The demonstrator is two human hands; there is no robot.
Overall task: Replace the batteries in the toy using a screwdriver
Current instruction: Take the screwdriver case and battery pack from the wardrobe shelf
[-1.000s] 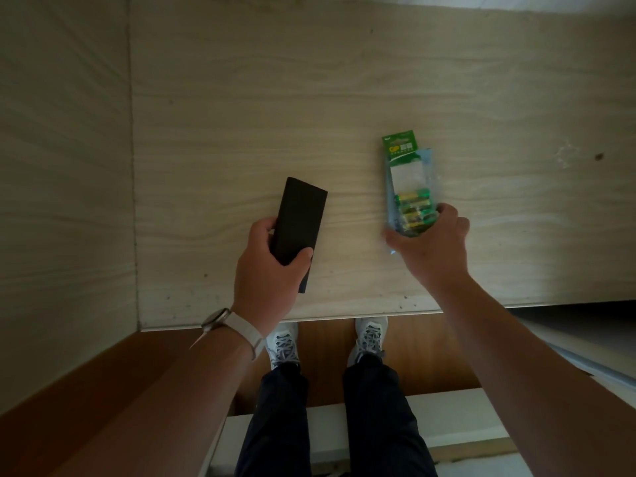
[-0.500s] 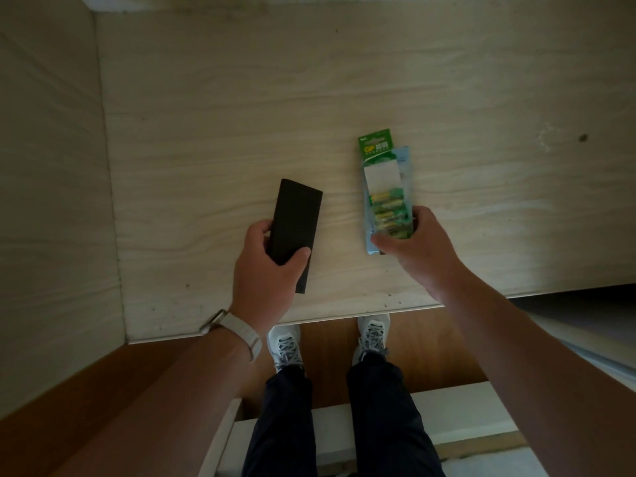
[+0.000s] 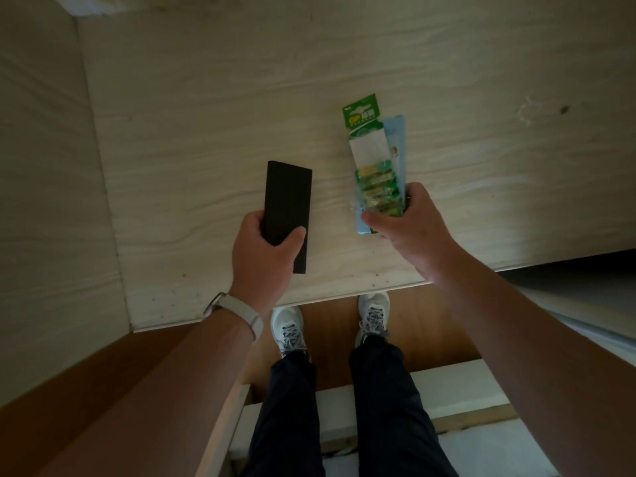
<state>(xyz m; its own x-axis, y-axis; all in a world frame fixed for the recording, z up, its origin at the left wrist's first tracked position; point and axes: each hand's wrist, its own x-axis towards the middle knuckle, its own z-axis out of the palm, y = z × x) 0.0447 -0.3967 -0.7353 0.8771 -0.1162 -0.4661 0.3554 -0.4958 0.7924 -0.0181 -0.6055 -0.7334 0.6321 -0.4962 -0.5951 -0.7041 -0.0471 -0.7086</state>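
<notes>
While both arms reach out over the pale wood-grain table [image 3: 206, 115], the left hand [image 3: 265, 259] grips a flat black slab [image 3: 288, 197] by its near end. The thumb is curled over the top face and the fingers are wrapped round the left edge. The slab's far end points away from the person; in this dim light it is hard to tell whether it rests on the table or is held just above it. To its right and apart from it, the right hand [image 3: 409, 228] clasps the near end of a green battery pack [image 3: 373, 166], thumb at the left edge, fingers curled round the right. Yellow-green cells show through its clear blister. A light blue packet [image 3: 395, 132] lies behind the pack in the same grip, peeking out along its right side. A pale-strapped watch [image 3: 241, 311] sits on the left wrist, and 2 white sneakers [image 3: 288, 328] stand on the brown floor below the table edge.
</notes>
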